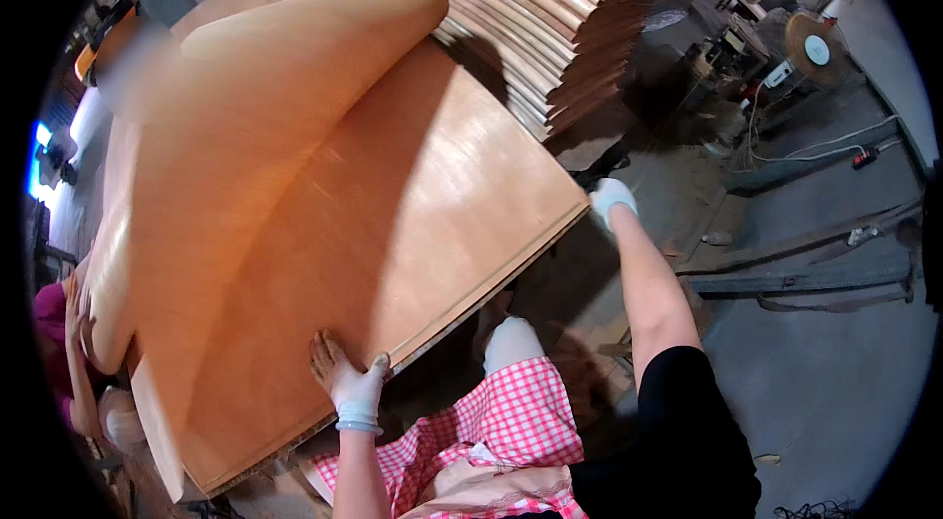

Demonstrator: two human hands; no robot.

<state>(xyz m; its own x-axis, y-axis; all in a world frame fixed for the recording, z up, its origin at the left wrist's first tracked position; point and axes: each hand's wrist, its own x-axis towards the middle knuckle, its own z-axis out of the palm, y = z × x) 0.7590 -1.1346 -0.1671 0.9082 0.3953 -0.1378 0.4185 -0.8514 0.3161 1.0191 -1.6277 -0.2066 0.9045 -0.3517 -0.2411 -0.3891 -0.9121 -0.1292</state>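
Note:
A broad, thin wood veneer sheet (481, 195) lies flat on a stack in front of me. Over its left part, another large veneer sheet (246, 97) bends up and curls over at the far side. My left hand (356, 386), in a white glove with bare fingertips, rests at the near edge, its fingers spread flat on the wood and its thumb apart along the edge. At the right corner, my gloved right hand (613, 199) is closed on the lower sheet's corner; its fingertips are partly hidden.
A tall pile of wavy veneer sheets (530, 8) stands behind. At the left, a co-worker's hands (79, 323) touch the curled sheet. A machine with a round wheel (813, 50) stands far right, near a cable (820, 154) and a metal rail (801, 281) on the floor.

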